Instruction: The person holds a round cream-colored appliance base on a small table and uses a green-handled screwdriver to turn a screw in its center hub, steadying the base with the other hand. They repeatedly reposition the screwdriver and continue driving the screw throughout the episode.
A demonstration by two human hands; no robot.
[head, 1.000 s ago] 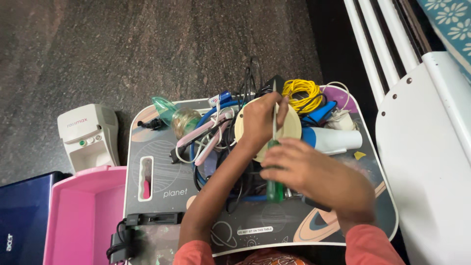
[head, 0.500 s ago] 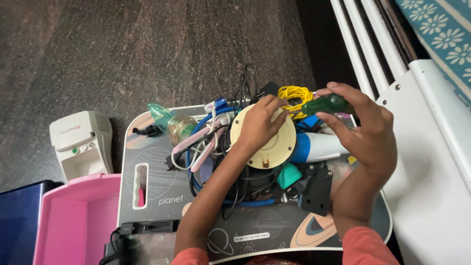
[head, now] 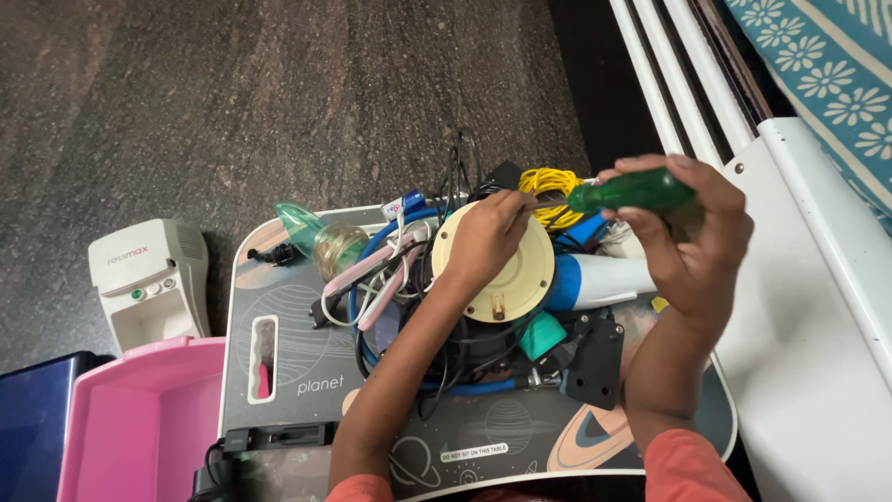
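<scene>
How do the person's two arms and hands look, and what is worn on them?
Both forearms are bare. Only short orange-red sleeve ends show at the bottom edge, one on each arm. The left hand and right hand have no gloves, and no rings, watch or bracelets are visible. Fingers are uncovered.

Two bare forearms come up from the bottom edge, both uncovered to well above the elbow. Short coral-orange sleeves (head: 683, 465) cap each upper arm. The left hand (head: 483, 244) and right hand (head: 692, 246) wear no gloves, rings or wristbands.

We count the things on the bench (head: 307, 344):
One green-handled screwdriver (head: 632, 191), one round cream plastic disc (head: 506, 270), one yellow wire coil (head: 550, 186), one pink plastic tray (head: 139, 418).
</scene>
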